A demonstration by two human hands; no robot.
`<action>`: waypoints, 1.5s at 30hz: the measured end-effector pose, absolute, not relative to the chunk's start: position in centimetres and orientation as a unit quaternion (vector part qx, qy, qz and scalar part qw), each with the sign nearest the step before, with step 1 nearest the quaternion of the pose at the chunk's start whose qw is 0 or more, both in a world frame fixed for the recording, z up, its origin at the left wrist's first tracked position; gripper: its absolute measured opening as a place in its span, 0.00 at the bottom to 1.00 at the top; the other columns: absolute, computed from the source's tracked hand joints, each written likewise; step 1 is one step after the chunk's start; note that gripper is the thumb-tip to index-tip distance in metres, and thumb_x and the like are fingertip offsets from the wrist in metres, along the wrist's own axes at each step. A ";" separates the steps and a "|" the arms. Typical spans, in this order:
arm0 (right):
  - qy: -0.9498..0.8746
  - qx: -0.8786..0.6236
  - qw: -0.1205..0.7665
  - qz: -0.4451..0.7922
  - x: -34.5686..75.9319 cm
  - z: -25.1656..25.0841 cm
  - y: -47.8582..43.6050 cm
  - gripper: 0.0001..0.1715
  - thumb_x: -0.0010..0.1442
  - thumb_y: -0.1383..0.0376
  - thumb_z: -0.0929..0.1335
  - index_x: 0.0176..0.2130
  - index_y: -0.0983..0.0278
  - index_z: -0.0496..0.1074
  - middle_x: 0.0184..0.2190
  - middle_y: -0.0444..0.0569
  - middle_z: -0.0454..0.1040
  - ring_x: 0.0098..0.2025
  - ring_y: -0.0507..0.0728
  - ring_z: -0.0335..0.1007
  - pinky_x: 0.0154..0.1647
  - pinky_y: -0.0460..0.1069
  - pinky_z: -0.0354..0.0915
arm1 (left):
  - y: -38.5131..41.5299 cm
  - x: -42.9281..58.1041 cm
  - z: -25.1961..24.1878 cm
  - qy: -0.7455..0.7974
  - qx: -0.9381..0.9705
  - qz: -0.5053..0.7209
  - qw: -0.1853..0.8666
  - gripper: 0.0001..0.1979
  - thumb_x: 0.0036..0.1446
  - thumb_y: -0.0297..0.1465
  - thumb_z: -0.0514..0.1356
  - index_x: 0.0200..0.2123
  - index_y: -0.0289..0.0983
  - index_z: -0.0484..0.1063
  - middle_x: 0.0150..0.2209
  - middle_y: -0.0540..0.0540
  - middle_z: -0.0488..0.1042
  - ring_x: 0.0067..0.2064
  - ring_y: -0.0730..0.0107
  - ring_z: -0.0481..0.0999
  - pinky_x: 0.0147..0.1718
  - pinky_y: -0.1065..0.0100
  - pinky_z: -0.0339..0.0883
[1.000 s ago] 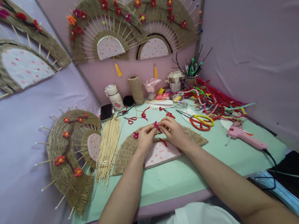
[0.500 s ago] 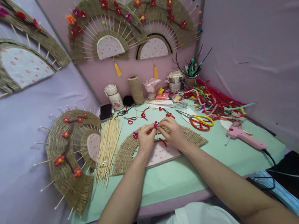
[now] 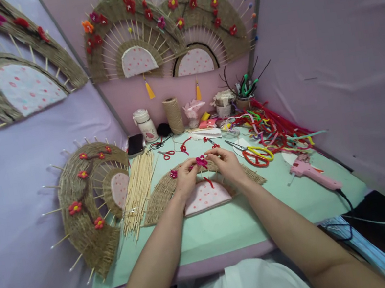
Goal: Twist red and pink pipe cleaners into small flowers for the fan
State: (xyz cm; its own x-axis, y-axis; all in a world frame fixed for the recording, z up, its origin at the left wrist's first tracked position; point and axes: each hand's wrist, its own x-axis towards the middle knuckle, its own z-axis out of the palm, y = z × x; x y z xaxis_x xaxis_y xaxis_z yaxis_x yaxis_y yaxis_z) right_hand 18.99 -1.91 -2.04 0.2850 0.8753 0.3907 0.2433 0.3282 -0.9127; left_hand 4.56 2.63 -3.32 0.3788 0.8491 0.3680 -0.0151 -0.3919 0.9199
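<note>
A magenta pipe-cleaner flower (image 3: 201,161) is held up over the woven half-round fan (image 3: 160,196). My left hand (image 3: 186,176) pinches the flower from its left side. At the flower's right edge, the thumb and fingers of my right hand (image 3: 226,164) are drawn together in a pinch on it. Just left of my left hand, another magenta flower (image 3: 173,173) sits on the fan's band. A short red pipe-cleaner piece (image 3: 208,182) lies by the fan's white spotted centre (image 3: 205,198).
Thin sticks (image 3: 140,188) lie to the left, beside a finished fan (image 3: 90,206). Red-handled scissors (image 3: 255,157) and yellow-handled scissors (image 3: 261,152) lie at right, near a pink glue gun (image 3: 315,175) with a cord. Pipe cleaners (image 3: 271,125) heap behind; a twine spool (image 3: 173,116) stands at the back.
My right hand has shifted slightly right, uncovering more of the magenta flower, whose petals now show wider. My left hand stays at the flower. The camera view has shifted a little.
</note>
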 end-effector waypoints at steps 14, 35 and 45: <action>-0.508 -0.513 0.578 0.381 19.0 -2.2 -1.8 0.17 0.53 0.53 0.65 0.34 0.65 0.72 0.28 0.46 0.73 0.25 0.50 0.62 0.27 0.45 0.59 | 2.9 4.2 -3.3 0.299 0.707 0.481 0.424 0.07 0.52 0.27 0.56 0.32 0.36 0.74 0.34 0.47 0.73 0.39 0.69 0.71 0.42 0.68 0.64; -0.554 -0.508 0.517 0.409 19.3 -2.8 -1.8 0.16 0.53 0.55 0.65 0.26 0.66 0.70 0.20 0.41 0.63 0.23 0.48 0.53 0.24 0.45 0.51 | 3.1 3.8 -3.2 0.289 0.746 0.472 0.370 0.10 0.50 0.24 0.54 0.33 0.37 0.75 0.35 0.45 0.73 0.40 0.67 0.71 0.42 0.65 0.63; -0.563 -0.507 0.545 0.361 18.9 -2.4 -1.8 0.14 0.54 0.57 0.64 0.25 0.65 0.68 0.22 0.42 0.66 0.27 0.51 0.59 0.28 0.45 0.57 | 3.0 4.0 -3.1 0.296 0.732 0.471 0.393 0.09 0.51 0.26 0.55 0.33 0.36 0.75 0.36 0.46 0.73 0.41 0.68 0.71 0.43 0.66 0.64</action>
